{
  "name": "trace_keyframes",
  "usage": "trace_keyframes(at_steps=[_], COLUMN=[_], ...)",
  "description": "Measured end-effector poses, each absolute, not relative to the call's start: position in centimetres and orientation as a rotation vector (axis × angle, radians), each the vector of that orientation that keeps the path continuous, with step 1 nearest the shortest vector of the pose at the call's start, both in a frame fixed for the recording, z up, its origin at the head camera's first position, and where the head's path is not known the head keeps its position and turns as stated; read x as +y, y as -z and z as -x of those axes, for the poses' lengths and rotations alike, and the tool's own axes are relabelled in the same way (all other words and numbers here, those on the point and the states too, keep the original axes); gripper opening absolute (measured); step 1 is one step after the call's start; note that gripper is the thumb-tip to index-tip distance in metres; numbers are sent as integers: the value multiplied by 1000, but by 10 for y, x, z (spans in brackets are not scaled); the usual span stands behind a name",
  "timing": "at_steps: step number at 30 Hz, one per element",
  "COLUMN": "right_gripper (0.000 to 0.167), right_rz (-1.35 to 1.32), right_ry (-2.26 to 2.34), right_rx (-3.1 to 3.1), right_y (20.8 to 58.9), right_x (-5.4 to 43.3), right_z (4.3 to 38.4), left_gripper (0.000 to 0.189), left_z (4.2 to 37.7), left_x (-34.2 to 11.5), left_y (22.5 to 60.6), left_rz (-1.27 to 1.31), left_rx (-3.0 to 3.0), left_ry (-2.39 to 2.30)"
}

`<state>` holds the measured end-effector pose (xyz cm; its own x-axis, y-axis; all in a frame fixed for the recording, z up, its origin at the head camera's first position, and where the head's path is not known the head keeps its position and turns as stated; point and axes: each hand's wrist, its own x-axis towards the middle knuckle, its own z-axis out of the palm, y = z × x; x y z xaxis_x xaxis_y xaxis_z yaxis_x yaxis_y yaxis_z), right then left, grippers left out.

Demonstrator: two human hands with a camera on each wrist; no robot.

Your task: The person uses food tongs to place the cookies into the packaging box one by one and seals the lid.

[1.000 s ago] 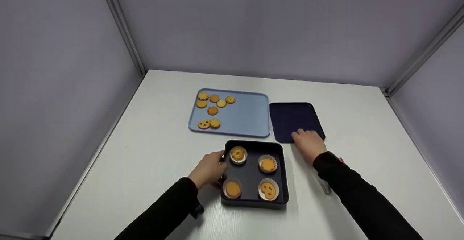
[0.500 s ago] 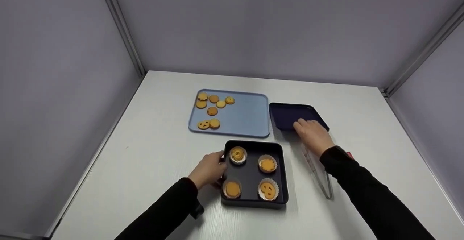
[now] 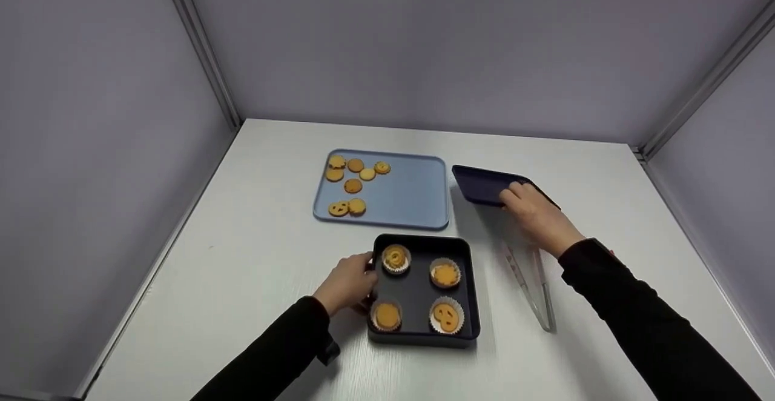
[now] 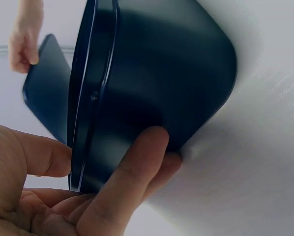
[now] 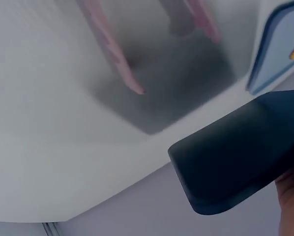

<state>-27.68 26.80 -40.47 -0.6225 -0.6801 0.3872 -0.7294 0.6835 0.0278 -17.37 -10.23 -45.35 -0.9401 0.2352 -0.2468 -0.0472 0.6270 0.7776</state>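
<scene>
A dark square box [image 3: 415,298] stands in the middle of the table, with several cookies in paper cups, one cookie [image 3: 447,316] near each corner. My left hand [image 3: 348,283] grips its left wall; in the left wrist view the thumb is on the rim side and fingers lie along the outer wall [image 4: 166,64]. Up and to the right, my right hand [image 3: 539,216] pinches the near edge of a dark navy lid [image 3: 481,186], which hangs tilted above the table. In the right wrist view the lid [image 5: 235,152] casts a shadow below it.
A light blue tray [image 3: 418,192] with several loose cookies [image 3: 353,186] lies behind the box. Tongs [image 3: 522,285] with pinkish tips lie on the white table, right of the box and partly under my right hand. Grey panels [image 3: 424,49] enclose the table.
The lid has come up off the table and tilted, and my right hand has moved up and right with it. More of the tongs shows. My left hand stays on the box.
</scene>
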Motion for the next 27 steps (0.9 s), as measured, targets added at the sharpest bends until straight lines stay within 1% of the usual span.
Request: trace_keyframes(at_steps=[10,17,19,24,27], right_gripper=[13,4,6,20,24], right_rz=[-1213,-1189,-1171,-1100,-1049], right_ry=[-239,-246,-285,-443,-543], right_rx=[-2395,-2354,-2325,-2275,-2252], right_y=[381,367,362,348,339], right_x=[265,267,267,264,261], right_z=[267,256,253,245,238], left_gripper=[57,57,58,61,59], left_z=[174,174,174,173,173], left_x=[-102,-102,-102,-104,-105], left_y=[453,453,452,451,450], left_rz=[-128,-155,-137,-70,-49], left_rx=[2470,2521,2483,2344,2323], left_ry=[-1268,-1208,-1237,-1360,-1382])
